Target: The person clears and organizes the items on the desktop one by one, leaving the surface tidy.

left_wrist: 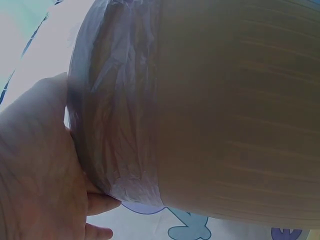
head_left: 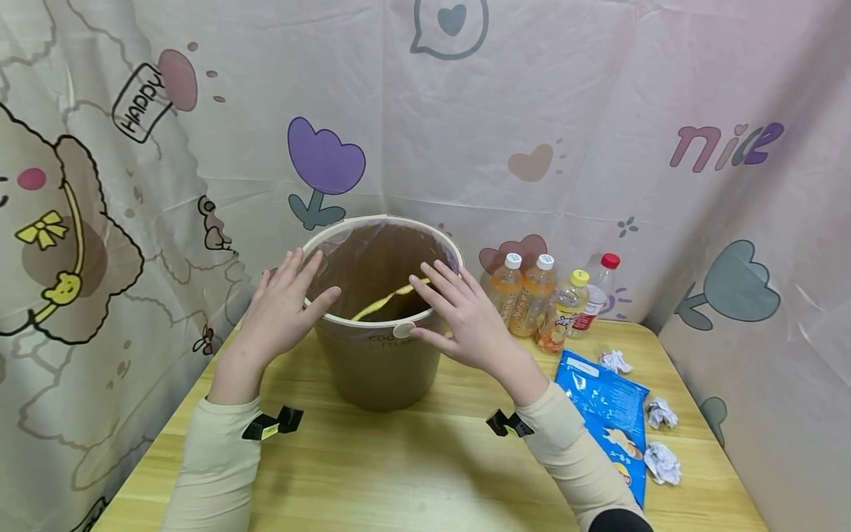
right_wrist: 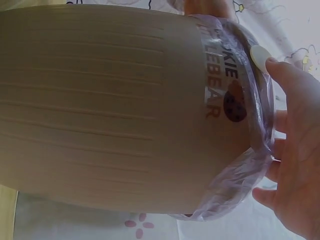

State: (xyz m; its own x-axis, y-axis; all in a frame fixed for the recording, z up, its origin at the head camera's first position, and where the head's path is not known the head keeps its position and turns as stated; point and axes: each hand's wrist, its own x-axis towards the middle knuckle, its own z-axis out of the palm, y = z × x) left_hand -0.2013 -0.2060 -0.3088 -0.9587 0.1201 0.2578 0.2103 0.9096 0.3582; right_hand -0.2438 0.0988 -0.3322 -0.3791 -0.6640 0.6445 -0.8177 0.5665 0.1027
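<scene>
A brown trash bin [head_left: 377,369] stands upright on the table, lined with a thin clear plastic bag [left_wrist: 122,100] folded over its rim. In the head view, my left hand [head_left: 282,307] lies at the left side of the rim with fingers extended. On the opposite side my right hand [head_left: 475,318] spreads its fingers over the rim, the thumb near a round white tab [head_left: 403,329]. Across the bin's mouth runs a twisted yellow strip [head_left: 379,303]. Lettering and a cookie picture [right_wrist: 234,102] show through the bag in the right wrist view.
Several plastic bottles [head_left: 528,303] stand at the back right, one with a red cap [head_left: 610,260]. A blue snack packet [head_left: 601,399] lies flat in front of them, beside crumpled paper balls [head_left: 662,463]. Printed curtains [head_left: 425,148] enclose the wooden table [head_left: 399,480].
</scene>
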